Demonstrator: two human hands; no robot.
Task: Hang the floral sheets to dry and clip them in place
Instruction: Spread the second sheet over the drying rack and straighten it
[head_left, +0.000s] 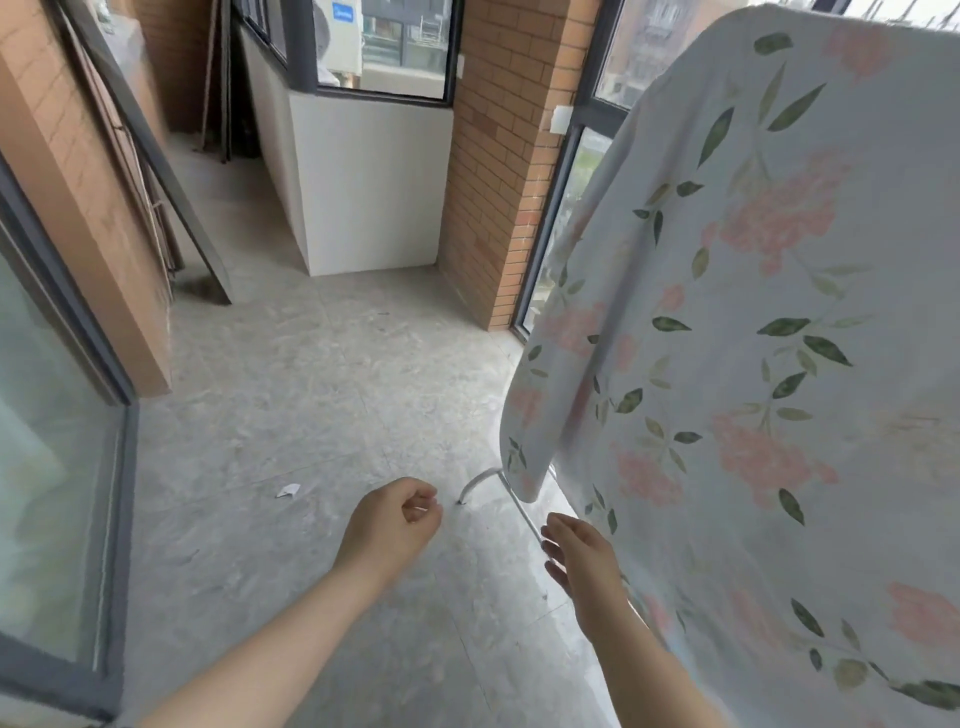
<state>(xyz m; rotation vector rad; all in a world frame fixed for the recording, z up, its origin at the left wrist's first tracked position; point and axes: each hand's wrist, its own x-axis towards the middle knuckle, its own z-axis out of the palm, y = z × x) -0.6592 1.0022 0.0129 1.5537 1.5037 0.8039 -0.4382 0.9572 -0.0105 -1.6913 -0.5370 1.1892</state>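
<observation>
A white sheet (753, 338) printed with pink flowers and green leaves hangs over a drying rack on the right, draped down nearly to the floor. Only the rack's white foot (480, 483) shows below the sheet's lower left corner. My left hand (392, 522) hovers over the floor left of that foot, its fingers loosely curled and holding nothing. My right hand (582, 561) is beside the sheet's lower edge with its fingers relaxed, apart from the fabric. No clips are in view.
Grey tiled balcony floor (291, 405) stretches ahead with a small white scrap (287, 490) on it. A glass sliding door (52, 441) runs along the left. A brick pillar (498, 182) and a white low wall (369, 187) stand ahead, with windows behind the sheet.
</observation>
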